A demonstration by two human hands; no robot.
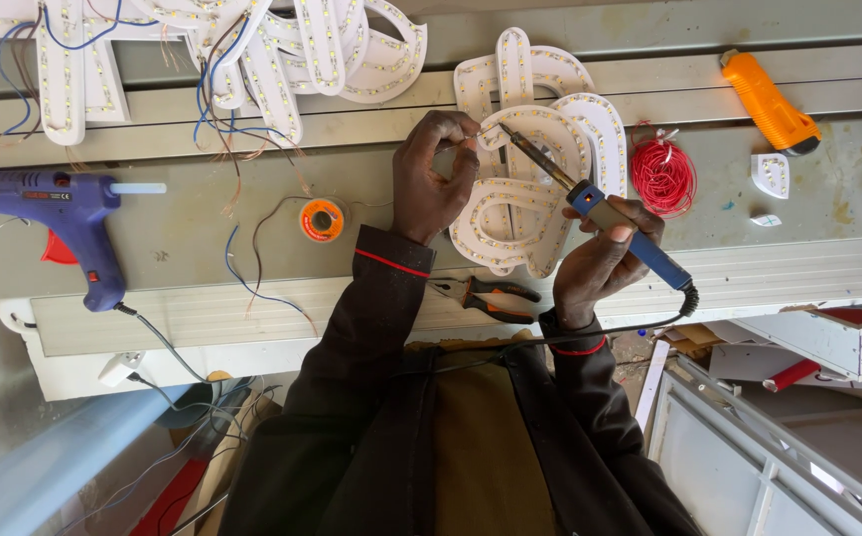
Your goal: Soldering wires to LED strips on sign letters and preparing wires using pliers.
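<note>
White label (pixel 46 196) on glue gun (pixel 64 213)

Count, bench top:
- Soldering iron (pixel 622 226): 1, blue handle, at centre right.
- Glue gun (pixel 71 214): 1, blue, at left.
- Utility knife (pixel 769 103): 1, orange, far right.
- Solder reel (pixel 322 219): 1, orange, centre left.
- Red wire coil (pixel 663 176): 1, right of centre.
- Pliers (pixel 486 297): 1 pair, near edge, centre.
- Small white pieces (pixel 770 174): 2, at right.
- White LED letter shells: two groups, a far-left pile (pixel 252 50) and a centre stack (pixel 535 149); individual count cannot be told, they overlap.
- Hands: 2.
</note>
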